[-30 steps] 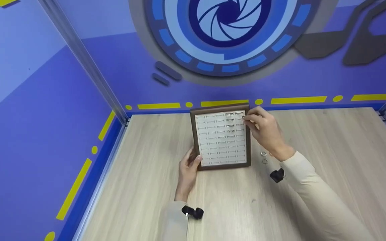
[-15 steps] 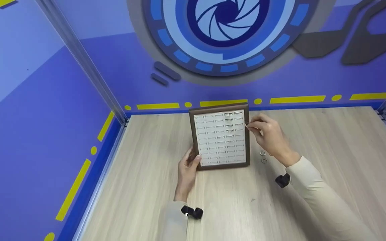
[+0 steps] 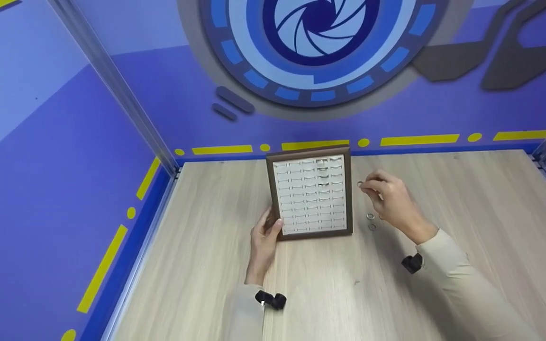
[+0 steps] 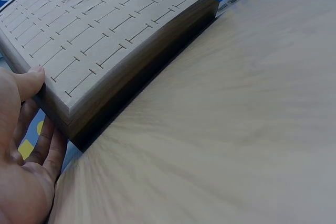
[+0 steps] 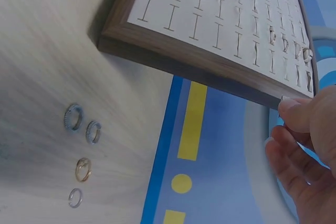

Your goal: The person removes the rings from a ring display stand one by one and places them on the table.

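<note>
A ring display tray (image 3: pixel 311 235) with a brown wooden frame and a white slotted pad stands tilted up on the table. Several rings sit in its upper right slots. My left hand (image 3: pixel 263 242) grips its lower left edge, thumb on the front and fingers behind, as the left wrist view also shows. To the right of the frame, my right hand (image 3: pixel 395 201) pinches a small ring (image 3: pixel 359 184) between thumb and fingertips, apart from the tray. Loose rings lie below that hand; the right wrist view shows silver ones (image 5: pixel 67 120) and a gold-coloured ring (image 5: pixel 78 171).
The light wood table (image 3: pixel 197 246) ends at a blue printed back wall (image 3: pixel 168 99) just behind the tray. A metal corner post (image 3: pixel 126 99) and a side panel stand on the left.
My right hand has drawn back from the tray's upper right slots, to the right and slightly toward me, with the ring between its fingers. My left hand keeps its hold on the tray.
</note>
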Demonstrator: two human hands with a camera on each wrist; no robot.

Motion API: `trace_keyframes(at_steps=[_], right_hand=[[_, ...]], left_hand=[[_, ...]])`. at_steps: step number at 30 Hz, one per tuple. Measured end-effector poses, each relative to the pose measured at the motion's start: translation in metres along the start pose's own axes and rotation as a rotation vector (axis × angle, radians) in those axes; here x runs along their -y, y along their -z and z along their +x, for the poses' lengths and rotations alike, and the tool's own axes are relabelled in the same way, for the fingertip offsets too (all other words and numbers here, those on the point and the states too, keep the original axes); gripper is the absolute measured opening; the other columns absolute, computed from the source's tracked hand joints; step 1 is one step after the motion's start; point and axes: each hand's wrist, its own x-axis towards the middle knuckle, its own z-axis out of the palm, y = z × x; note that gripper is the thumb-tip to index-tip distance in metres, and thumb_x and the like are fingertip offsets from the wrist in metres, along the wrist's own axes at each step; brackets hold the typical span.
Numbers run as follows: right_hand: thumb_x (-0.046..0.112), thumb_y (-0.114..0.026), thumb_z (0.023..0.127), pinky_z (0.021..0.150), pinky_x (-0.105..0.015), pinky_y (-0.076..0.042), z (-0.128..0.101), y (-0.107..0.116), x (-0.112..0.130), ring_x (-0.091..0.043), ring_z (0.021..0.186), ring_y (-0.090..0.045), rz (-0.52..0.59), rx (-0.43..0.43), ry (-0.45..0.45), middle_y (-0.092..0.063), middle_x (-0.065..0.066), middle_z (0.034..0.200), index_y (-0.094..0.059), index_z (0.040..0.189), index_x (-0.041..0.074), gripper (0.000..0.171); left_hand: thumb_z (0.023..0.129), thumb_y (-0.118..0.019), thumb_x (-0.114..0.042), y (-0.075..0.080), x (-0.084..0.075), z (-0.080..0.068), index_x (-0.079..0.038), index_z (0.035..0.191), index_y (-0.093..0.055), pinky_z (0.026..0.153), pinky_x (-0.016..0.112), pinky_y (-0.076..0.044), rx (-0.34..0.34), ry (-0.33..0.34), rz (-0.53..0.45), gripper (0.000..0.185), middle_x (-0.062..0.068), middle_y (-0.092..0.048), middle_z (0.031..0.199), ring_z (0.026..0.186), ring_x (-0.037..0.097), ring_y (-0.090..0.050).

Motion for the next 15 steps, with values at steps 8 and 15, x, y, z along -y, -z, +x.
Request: trace_keyframes(at_steps=[8,15], right_hand=[[-0.017,-0.078,0.086,0.066,-0.023,-0.06,-0.017,0.006,-0.003,-0.018,0.078,-0.07,-0.028,0.041,-0.013,-0.07,-0.009,0.093,-0.08,0.093,0.001,0.019],[-0.022,-0.078,0.083,0.066,-0.03,-0.063,-0.031,0.007,-0.007,-0.019,0.081,-0.072,-0.027,0.049,-0.043,-0.07,-0.008,0.093,-0.08,0.093,0.0,0.024]], left_hand=[[0.106,-0.067,-0.016,0.001,0.001,-0.001,0.002,0.161,-0.042,0.121,0.041,-0.047,0.005,-0.015,0.009,0.062,0.021,-0.059,0.152,0.143,0.033,-0.056],[0.106,-0.067,-0.015,0.001,0.002,0.0,0.003,0.161,-0.042,0.122,0.042,-0.046,0.005,-0.015,-0.004,0.063,0.023,-0.058,0.152,0.143,0.035,-0.055]])
